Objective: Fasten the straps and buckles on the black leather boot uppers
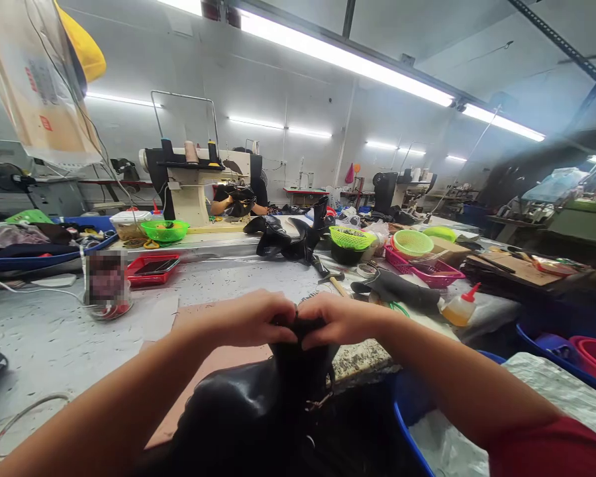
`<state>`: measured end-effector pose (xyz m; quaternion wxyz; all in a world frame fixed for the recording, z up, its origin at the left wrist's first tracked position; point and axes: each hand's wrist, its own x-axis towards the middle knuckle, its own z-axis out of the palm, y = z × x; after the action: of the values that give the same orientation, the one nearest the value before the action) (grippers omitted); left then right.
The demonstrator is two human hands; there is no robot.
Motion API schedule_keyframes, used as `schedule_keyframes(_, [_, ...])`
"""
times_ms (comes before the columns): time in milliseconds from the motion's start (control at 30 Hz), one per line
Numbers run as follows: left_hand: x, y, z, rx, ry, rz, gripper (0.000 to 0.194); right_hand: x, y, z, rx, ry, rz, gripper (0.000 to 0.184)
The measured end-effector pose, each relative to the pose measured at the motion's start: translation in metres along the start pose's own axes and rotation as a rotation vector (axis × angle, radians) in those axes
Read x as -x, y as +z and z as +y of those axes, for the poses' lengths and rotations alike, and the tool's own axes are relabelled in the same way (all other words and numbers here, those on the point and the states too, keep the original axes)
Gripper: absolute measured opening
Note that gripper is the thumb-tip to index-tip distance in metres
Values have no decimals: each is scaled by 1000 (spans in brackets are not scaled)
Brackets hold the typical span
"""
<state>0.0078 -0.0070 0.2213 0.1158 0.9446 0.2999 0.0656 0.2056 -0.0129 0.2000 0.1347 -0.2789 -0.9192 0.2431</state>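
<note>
Both hands meet at the top edge of a black leather boot upper, close in front of my body. My left hand pinches the edge from the left, thumb towards me. From the right, my right hand grips the same edge, its fingertips almost touching the left ones. Something thin dangles on the upper's right side, too dark to make out. Other shiny black boot uppers lie further back on the table, and a hammer rests just beyond my right hand.
The white table carries a red tray, a green basket, a pink basket and a glue bottle. A sewing machine stands opposite, with a person behind it. Blue tubs stand at right.
</note>
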Motion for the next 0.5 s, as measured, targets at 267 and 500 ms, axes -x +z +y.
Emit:
schedule_keyframes(267, [1,7,-9,95,38,102,14,1,-4,-3,77,79,-38,16])
schedule_keyframes(500, [-2,10,-16,417,13,272,21,-1,-3,1,-142,-68,170,11])
